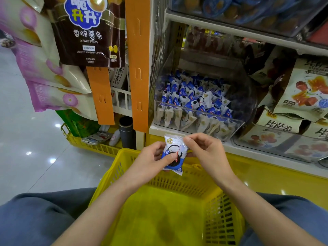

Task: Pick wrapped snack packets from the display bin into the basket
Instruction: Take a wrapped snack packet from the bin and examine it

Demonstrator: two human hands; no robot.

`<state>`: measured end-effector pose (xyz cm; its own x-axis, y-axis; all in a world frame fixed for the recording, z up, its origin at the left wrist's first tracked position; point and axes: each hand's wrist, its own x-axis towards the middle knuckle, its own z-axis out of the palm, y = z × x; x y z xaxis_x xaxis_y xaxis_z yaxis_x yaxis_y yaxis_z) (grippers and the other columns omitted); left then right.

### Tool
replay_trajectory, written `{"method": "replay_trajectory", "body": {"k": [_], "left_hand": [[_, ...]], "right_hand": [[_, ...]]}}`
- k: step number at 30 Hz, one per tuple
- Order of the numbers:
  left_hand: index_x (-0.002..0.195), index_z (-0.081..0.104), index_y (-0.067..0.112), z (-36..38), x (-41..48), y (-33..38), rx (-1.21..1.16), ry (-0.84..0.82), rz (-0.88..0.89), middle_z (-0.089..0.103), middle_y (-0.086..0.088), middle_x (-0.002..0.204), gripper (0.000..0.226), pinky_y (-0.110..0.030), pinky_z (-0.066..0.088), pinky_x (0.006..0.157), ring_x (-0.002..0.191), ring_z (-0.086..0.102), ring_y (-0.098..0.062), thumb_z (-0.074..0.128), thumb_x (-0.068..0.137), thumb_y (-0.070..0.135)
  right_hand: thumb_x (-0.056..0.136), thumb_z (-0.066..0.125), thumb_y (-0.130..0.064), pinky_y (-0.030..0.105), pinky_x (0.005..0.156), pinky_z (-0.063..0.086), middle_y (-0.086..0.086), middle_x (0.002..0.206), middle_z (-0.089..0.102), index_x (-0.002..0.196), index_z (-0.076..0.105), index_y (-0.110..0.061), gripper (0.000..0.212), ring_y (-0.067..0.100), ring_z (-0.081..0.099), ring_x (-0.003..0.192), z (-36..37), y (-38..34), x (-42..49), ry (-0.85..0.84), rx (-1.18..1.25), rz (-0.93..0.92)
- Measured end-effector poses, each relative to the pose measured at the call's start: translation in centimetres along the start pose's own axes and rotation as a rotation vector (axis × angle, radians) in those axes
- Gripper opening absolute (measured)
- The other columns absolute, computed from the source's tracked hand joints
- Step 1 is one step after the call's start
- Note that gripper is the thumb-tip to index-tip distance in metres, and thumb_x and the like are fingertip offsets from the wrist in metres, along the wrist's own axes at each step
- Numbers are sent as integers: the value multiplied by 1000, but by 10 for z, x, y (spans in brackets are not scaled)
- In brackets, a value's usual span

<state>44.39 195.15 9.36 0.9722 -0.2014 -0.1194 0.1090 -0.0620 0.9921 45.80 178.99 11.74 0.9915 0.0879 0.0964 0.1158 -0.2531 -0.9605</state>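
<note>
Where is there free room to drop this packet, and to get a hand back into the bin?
The basket floor is bare between its mesh walls, under both hands. The bin is open on top; its right end looks emptier, while packets crowd its left and front. Left hand and right hand pinch the held packet.

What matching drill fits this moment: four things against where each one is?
Things:
1. snack packet
2. yellow basket
3. display bin
4. potato sticks bag

Places:
A. on the shelf
B. hanging, upper left
C. held by the left hand and pinched by the right hand
D. below both hands, at the lap

Pairs: 1-C, 2-D, 3-A, 4-B
</note>
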Motion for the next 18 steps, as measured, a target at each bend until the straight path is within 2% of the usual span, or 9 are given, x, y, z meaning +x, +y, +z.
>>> {"method": "replay_trajectory", "body": {"k": [3, 5, 7, 8, 10, 11, 14, 18], "left_hand": [[110, 58, 18, -2, 2, 2, -16, 0, 30, 68, 5, 107, 24, -19, 54, 75, 95, 66, -3, 60, 86, 19], [108, 58, 18, -4, 4, 3, -39, 39, 49, 68, 4, 107, 21, -20, 54, 79, 96, 65, -3, 60, 87, 20], [109, 58, 17, -6, 7, 5, -69, 86, 68, 68, 3, 107, 22, -14, 51, 74, 96, 65, -1, 59, 87, 21], [110, 58, 16, -7, 8, 6, -87, 103, 75, 67, 4, 108, 24, -11, 49, 71, 96, 64, 0, 59, 87, 23], [114, 57, 15, -10, 10, 10, -110, 126, 77, 67, 3, 109, 29, -11, 49, 70, 97, 64, 0, 59, 87, 25], [115, 57, 16, -11, 10, 11, -120, 136, 78, 67, 3, 109, 30, -11, 49, 70, 97, 65, -1, 59, 87, 25], [112, 57, 23, -15, 12, 16, -152, 170, 98, 67, 5, 107, 26, -10, 49, 67, 94, 65, 0, 59, 86, 25], [104, 56, 28, -19, 13, 19, -169, 209, 104, 67, 5, 107, 18, -12, 51, 66, 94, 65, -3, 59, 87, 26]], "right_hand": [[90, 55, -19, 18, 68, 55, -4, 85, 72, 92, 68, -19, 14, 5, 67, 81, -9, -13, 9, -54, -86, -78], [91, 52, -21, 15, 75, 53, -9, 92, 69, 101, 65, -22, 16, 1, 65, 86, -21, -25, 25, 25, -191, -176], [92, 52, -22, 9, 75, 49, -15, 92, 66, 105, 63, -23, 17, -2, 62, 85, -36, -38, 49, 160, -336, -264], [92, 52, -22, 5, 74, 45, -16, 90, 63, 105, 64, -21, 17, -3, 60, 82, -43, -43, 64, 201, -435, -280], [93, 53, -24, -2, 68, 37, -12, 90, 60, 107, 65, -17, 20, -3, 55, 77, -53, -46, 95, 176, -651, -203], [93, 53, -26, 1, 70, 37, -8, 93, 61, 108, 65, -16, 22, 1, 55, 79, -57, -45, 110, 125, -747, -113], [91, 57, -31, 22, 77, 40, 4, 105, 65, 103, 68, -12, 24, 14, 56, 90, -61, -35, 136, -60, -954, 104], [85, 65, -31, 26, 76, 43, 5, 99, 67, 92, 70, -10, 23, 14, 56, 87, -59, -29, 145, -146, -993, 119]]}}
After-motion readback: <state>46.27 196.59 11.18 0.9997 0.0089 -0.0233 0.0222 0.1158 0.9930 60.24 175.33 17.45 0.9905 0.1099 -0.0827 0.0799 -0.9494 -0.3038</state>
